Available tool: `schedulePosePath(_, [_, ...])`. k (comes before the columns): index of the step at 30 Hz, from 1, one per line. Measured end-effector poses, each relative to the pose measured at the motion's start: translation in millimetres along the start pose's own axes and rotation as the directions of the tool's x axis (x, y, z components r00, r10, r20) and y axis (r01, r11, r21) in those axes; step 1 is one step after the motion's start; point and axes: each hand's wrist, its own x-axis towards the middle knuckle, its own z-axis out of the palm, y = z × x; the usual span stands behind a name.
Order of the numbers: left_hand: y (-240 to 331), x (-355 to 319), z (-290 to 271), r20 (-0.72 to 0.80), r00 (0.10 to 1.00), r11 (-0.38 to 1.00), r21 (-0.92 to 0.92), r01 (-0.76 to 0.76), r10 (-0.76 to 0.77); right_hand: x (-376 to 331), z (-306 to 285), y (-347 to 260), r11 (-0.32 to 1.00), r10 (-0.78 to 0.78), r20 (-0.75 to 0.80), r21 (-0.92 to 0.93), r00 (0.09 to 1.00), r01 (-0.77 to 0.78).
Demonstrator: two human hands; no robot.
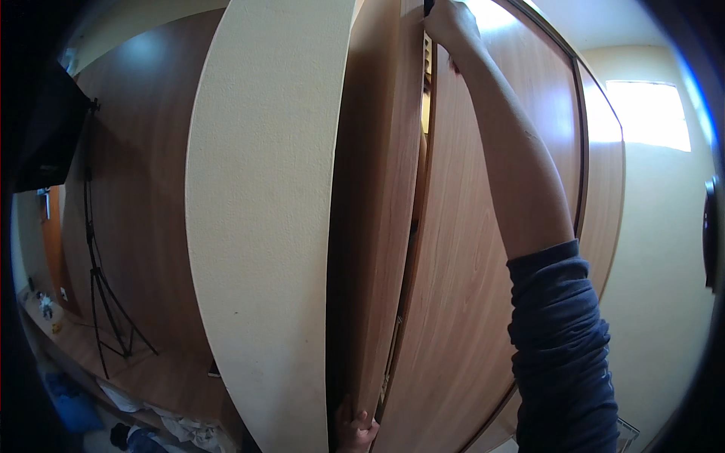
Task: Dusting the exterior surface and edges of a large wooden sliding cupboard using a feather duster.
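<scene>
A tall wood-grain wardrobe side panel stands upright in front of me, beside a wood-grain door. A narrow gap runs between the two, with items partly visible inside. My right hand is raised to the top of the gap, its fingers closed by the panel's edge. Something small and dark shows at its fingertips, too cut off to name. Low down, my left hand has its bent fingers around the panel near its lower end; part of that hand is out of frame.
A cream wall end rises close to the panel's left. Farther left, a black tripod stands on a wooden ledge before another wood surface. A bright window is at the right, with a dark wall-mounted object below it.
</scene>
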Motion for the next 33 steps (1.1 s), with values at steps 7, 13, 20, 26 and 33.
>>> schedulePosePath(7, [-13, 1, -2, -0.121, 0.989, 0.995, 0.054, -0.08, 0.086, -115, -19, -9, 0.971, 0.079, 0.012, 0.225, 0.997, -0.08])
schedulePosePath(13, [-8, 2, -5, -0.086, 0.996, 0.999, 0.035, 0.025, -0.022, -201, -32, -22, 0.944, 0.094, 0.093, 0.308, 0.991, -0.118])
schedulePosePath(20, [-6, 3, -6, -0.057, 0.998, 0.999, 0.002, 0.039, -0.039, -87, -16, -4, 0.957, 0.1, -0.02, 0.277, 0.995, -0.09])
schedulePosePath(26, [-5, 2, -7, -0.082, 0.996, 0.999, -0.044, 0.028, -0.032, -143, -19, -14, 0.926, 0.151, 0.018, 0.348, 0.988, -0.147])
schedulePosePath(33, [-6, 5, -11, -0.073, 0.997, 0.999, -0.047, 0.008, -0.011, -282, -54, -31, 0.888, 0.08, 0.17, 0.435, 0.982, -0.148])
